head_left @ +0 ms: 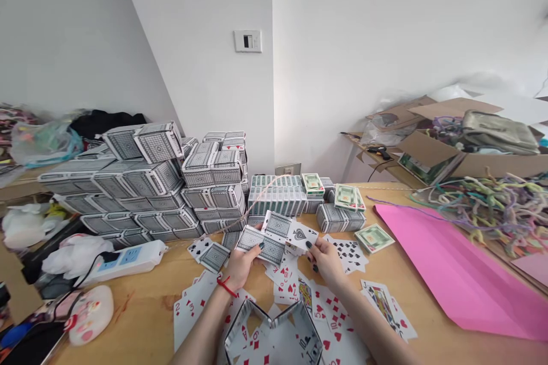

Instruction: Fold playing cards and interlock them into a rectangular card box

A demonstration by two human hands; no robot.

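Hands sit center frame, both pinched shut. Left hand (240, 267) grips a strip of face-down cards (261, 246), right hand (327, 259) grips the ace of spades (301, 235) w/ fingertips, over loose cards (291, 285) on the table (141, 308). Mid-joining imo; next bit prob needs edges lined up.

Bright, soft, even light fills the room. It is strongest on the right wall (385, 40), which washes out toward the upper right corner, while the left wall (64, 40) is greyer. Shadows on the bench (149, 319) are faint and soft-edged. The fanned cards (262, 246) in the left hand (240, 267) and the ace of spades (302, 235) in the right hand (327, 259) are sharp. Wide-angle distortion tilts the 2 walls and stretches the pink sheet (449, 274). The yarn (492, 205) near the edge looks smeared.
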